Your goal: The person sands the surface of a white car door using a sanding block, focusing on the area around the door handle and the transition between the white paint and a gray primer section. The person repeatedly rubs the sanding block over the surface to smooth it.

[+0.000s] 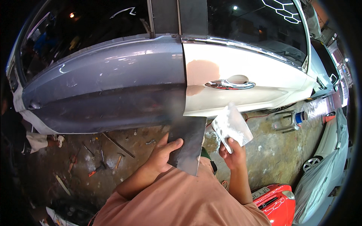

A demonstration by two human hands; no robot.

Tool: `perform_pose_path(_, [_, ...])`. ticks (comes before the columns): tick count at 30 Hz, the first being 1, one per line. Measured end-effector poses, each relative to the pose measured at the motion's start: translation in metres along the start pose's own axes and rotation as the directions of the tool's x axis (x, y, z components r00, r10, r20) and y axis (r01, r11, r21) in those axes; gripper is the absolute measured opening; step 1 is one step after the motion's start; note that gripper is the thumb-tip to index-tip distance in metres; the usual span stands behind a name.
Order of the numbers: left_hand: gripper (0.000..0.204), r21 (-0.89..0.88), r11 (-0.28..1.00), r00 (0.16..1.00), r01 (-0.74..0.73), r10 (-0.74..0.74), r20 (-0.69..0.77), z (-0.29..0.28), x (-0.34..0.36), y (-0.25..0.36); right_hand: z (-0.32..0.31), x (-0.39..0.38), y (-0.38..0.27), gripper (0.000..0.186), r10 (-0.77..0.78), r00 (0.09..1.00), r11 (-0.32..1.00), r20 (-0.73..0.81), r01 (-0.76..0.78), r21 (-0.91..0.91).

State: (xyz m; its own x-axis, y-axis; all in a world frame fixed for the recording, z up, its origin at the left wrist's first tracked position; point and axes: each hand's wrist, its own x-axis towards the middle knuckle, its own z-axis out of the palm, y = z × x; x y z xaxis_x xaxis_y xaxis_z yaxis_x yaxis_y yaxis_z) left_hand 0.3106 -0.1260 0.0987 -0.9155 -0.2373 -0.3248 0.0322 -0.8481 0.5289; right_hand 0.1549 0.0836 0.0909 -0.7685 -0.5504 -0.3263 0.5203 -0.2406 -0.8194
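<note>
A: Where do our hands have things?
B: Our left hand (160,152) grips a dark board (188,137) by its left side, thumb across the face; our right hand (233,154) pinches a pale sheet (236,126) at its lower edge — the two pieces side by side, a gap between.
A: How do they look to us?
B: The board is flat, matte and nearly black, lighter toward its lower end. The sheet is whitish and glossy, with bright white patches.
A: And beyond?
B: We face a dull grey door (105,83) and, right of it, a smooth white door (271,71) with a tan patch (203,69) and a curved chrome handle (226,85). Lower down — a stained, patchy floor (269,150).
</note>
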Motion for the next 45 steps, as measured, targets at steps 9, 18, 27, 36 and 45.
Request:
perform_pose_path(9, [0.046, 0.042, 0.953, 0.941, -0.301, 0.304, -0.15, -0.013, -0.005, -0.009, -0.005, 0.045, -0.082, 0.014, -0.434, 0.892, 0.593, 0.123, 0.386, -0.706])
perform_pose_path(18, [0.047, -0.105, 0.893, 0.828, -0.437, 0.353, -0.437, -0.045, 0.024, -0.095, -0.029, 0.15, -0.119, 0.024, -0.439, 0.587, 0.055, 0.681, 0.774, -0.631])
perform_pose_path(27, [0.038, -0.406, 0.791, 0.669, -0.458, 0.005, -0.744, -0.197, 0.112, -0.379, -0.035, 0.198, -0.124, 0.02, -0.225, 0.259, -0.218, 0.939, 0.926, -0.308])
perform_pose_path(36, [0.035, -0.559, 0.67, 0.688, -0.489, -0.098, -0.719, -0.184, 0.129, -0.471, -0.037, 0.205, -0.124, 0.017, -0.16, 0.182, -0.311, 0.97, 0.924, -0.224])
perform_pose_path(45, [0.049, -0.516, 0.671, 0.659, -0.532, -0.054, -0.75, -0.188, 0.13, -0.492, -0.043, 0.211, -0.121, 0.014, -0.134, 0.216, -0.303, 0.967, 0.92, -0.247])
